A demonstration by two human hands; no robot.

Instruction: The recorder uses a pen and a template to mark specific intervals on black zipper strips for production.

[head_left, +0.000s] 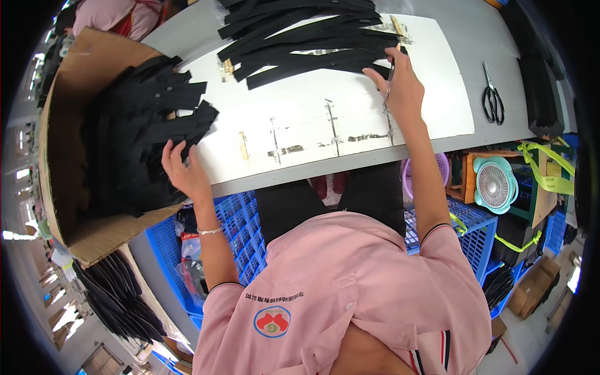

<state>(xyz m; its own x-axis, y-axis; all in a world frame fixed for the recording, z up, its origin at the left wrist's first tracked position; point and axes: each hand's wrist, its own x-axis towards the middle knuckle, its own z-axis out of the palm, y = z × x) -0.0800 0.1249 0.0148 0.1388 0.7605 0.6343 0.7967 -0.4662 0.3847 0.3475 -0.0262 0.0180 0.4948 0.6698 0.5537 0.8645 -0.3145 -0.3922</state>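
My left hand (pixel 185 175) is at the near right side of a cardboard box (pixel 76 69), by the heap of short black fabric strips (pixel 119 125) in it. Its fingers are spread and nothing shows between them. My right hand (pixel 405 87) is at the right ends of a pile of long black strips (pixel 306 37) on a white board (pixel 287 119). Its thumb and fingers are around a slim metal tool (pixel 389 87), perhaps small snips, partly hidden by the hand. The thumb points toward the strip ends.
Black-handled scissors (pixel 492 103) lie on the grey table (pixel 459 47) right of the board. Black material (pixel 540 94) is stacked at its right edge. Blue crates (pixel 240 219) and a turquoise fan (pixel 495 184) are below the table. Another person (pixel 115 15) is at the far left.
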